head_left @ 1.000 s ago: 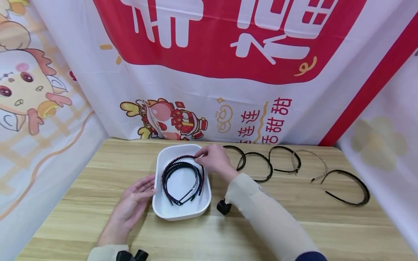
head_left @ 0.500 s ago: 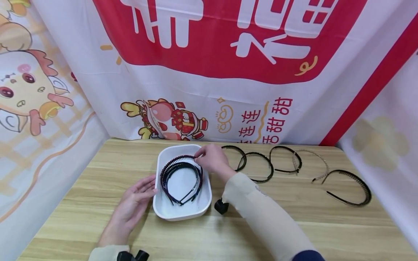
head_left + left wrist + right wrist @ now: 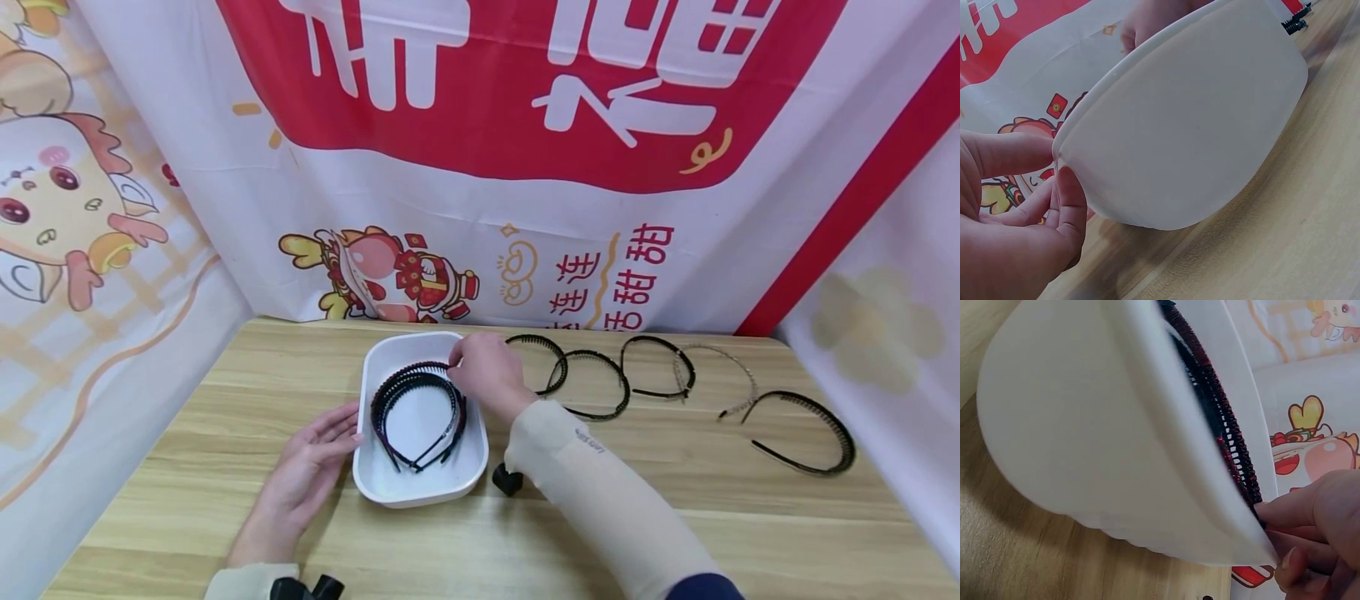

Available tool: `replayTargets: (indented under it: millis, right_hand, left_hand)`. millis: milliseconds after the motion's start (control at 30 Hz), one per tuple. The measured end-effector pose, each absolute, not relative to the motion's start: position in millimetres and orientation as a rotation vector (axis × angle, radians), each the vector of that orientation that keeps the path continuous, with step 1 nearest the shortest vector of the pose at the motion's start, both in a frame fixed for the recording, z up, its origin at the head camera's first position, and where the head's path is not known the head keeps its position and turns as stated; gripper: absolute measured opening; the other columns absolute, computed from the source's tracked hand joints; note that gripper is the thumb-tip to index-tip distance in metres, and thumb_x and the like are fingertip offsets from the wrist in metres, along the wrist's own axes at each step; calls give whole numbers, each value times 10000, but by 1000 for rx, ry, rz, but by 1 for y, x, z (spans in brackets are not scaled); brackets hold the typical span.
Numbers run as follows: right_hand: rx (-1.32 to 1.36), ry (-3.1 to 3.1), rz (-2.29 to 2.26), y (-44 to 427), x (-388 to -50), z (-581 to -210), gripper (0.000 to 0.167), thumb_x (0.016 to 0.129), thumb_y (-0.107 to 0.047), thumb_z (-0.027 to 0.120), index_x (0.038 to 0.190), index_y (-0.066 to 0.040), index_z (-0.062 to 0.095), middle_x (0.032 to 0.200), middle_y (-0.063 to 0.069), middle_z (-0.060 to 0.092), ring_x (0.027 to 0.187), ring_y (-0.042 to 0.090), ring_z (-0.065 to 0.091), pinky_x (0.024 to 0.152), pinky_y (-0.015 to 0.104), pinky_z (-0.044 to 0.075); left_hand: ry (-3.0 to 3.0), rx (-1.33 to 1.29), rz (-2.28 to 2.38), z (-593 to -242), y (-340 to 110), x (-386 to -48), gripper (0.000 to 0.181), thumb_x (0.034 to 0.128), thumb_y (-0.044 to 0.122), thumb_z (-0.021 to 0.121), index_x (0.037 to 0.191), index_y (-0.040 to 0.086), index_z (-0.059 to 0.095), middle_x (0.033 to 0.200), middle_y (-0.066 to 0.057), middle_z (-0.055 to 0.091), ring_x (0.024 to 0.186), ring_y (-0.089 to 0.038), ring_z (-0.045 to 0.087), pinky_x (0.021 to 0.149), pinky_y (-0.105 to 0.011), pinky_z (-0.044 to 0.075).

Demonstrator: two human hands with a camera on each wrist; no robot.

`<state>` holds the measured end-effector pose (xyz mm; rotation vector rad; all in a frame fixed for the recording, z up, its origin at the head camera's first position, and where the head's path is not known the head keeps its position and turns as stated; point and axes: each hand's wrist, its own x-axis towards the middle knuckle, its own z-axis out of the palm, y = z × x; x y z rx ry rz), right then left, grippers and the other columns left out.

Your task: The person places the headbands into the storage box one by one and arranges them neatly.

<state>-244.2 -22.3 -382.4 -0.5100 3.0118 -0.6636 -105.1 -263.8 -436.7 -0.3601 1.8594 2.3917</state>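
A white plastic basin [image 3: 417, 429] stands on the wooden table, holding a nested stack of dark toothed headbands [image 3: 378, 408]. My left hand [image 3: 311, 471] is at its left side; in the left wrist view the thumb and fingers [image 3: 1072, 209] pinch the basin's rim [image 3: 1066, 134]. Over the far right corner reaches my right hand [image 3: 487, 371], its thumb and fingertips pinching a dark headband [image 3: 431, 365] with reddish flecks. That headband [image 3: 1244, 453] lies just inside the rim in the right wrist view. My right fingers partly hide its end.
Several headbands lie in a row right of the basin: two overlapping black ones [image 3: 562, 367], a smooth black one [image 3: 686, 375], a thin pale-brown one [image 3: 742, 367], and a wide toothed one [image 3: 843, 442]. A printed cloth [image 3: 487, 250] hangs along the table's back edge.
The pinched headband has settled closer onto the stack, its free end moving in from the basin's right side. My right hand has shifted only slightly; my left hand keeps its place.
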Motion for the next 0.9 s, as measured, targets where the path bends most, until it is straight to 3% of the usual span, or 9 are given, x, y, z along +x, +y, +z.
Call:
replayTargets:
  millis: [567,900]
  right_hand:
    - [-658,3071,-437,-24,-240,-385,112,952,-233,767,1035,-204,836,1029,-8,809,957,210,741,758,416,634]
    - [-589,3001,-625,-21,-243,-385,89,953,-250,774,1005,-219,839,1035,-39,805,997,196,714,830,387,610]
  left_hand:
    - [1860,-367,2387,-435,-263,-105,693,966,-89,615,1599,-43,337,1294,77,650,1243,-75,616,1115,-186,521]
    - [1862,-368,2385,-435,-263,-105,700,966,-84,617,1603,-47,330,1295,87,656,1245,-69,621,1116,-181,518]
